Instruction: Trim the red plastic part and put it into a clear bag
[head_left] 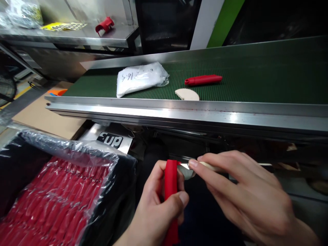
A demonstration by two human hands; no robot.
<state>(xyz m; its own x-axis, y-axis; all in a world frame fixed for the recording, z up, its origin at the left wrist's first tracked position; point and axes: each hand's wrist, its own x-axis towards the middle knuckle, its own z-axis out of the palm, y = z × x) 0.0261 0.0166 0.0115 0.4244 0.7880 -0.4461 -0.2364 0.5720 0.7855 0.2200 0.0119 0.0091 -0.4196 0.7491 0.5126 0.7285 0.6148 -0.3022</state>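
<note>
My left hand (156, 205) grips a red plastic handle (171, 181), held upright below the conveyor's edge. My right hand (246, 191) holds a small knife with a pale handle, its metal blade (186, 169) touching the top end of the red handle. Both hands work close together in the lower middle of the view.
A green conveyor belt (256, 75) carries another red handle (203, 80), a beige half-round piece (187, 94) and a white plastic bag (139, 78). At lower left a plastic-lined box (64, 150) holds several red handles (51, 201). A steel table (77, 36) stands behind.
</note>
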